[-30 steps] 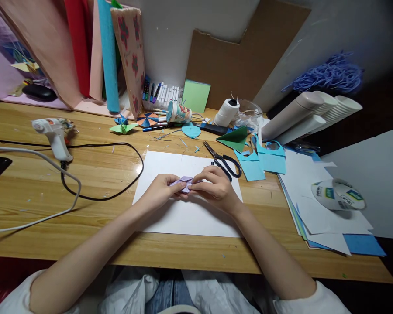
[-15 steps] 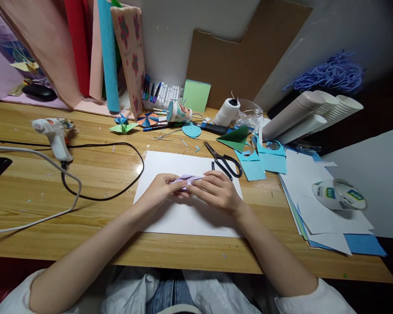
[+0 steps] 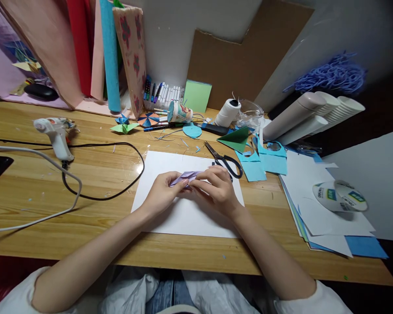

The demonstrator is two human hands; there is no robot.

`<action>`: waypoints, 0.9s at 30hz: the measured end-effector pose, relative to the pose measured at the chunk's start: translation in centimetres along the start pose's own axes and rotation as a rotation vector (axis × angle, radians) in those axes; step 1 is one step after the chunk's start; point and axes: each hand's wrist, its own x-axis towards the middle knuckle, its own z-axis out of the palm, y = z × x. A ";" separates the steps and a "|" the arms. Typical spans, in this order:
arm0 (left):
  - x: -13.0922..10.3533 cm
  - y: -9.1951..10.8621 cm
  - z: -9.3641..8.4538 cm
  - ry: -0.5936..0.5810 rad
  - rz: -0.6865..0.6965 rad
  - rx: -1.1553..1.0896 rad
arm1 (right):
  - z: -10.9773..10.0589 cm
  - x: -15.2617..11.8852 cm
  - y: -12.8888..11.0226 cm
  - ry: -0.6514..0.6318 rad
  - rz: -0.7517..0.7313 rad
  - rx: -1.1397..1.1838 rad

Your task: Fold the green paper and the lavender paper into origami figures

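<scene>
A folded piece of purple paper (image 3: 187,175) is held between both hands, above a white sheet of paper (image 3: 196,220) on the table. My left hand (image 3: 167,188) pinches its left side, thumb on the near face. My right hand (image 3: 218,187) grips the right side with bent fingers, which hide part of that end. Just beyond my right hand lie black-handled scissors (image 3: 227,161), their blades pointing away to the left.
To the left stands a white glue gun (image 3: 55,137) with a looping black cable (image 3: 118,196). Behind are a thread spool (image 3: 227,112), a paper cup (image 3: 180,112) and a green folded paper (image 3: 235,138). Stacked sheets (image 3: 327,218) bearing a tape roll (image 3: 325,196) lie at right.
The purple paper is tilted and its folds have opened a little. My right hand's fingers have curled in more tightly, and both hands stay over the white sheet.
</scene>
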 end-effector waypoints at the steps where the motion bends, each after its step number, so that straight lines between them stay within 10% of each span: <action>1: 0.0 0.0 0.1 0.006 0.016 0.015 | 0.0 0.0 -0.1 0.002 0.005 -0.008; 20: -0.4 -0.6 1.1 0.058 0.035 0.007 | 0.1 0.5 -1.7 0.011 0.493 0.120; 24: -0.5 -0.1 1.1 0.100 0.048 0.001 | 0.8 0.4 -1.7 0.221 0.780 0.342; 27: -0.4 0.2 1.0 0.117 0.041 -0.020 | 1.5 0.3 -1.4 0.111 1.004 0.788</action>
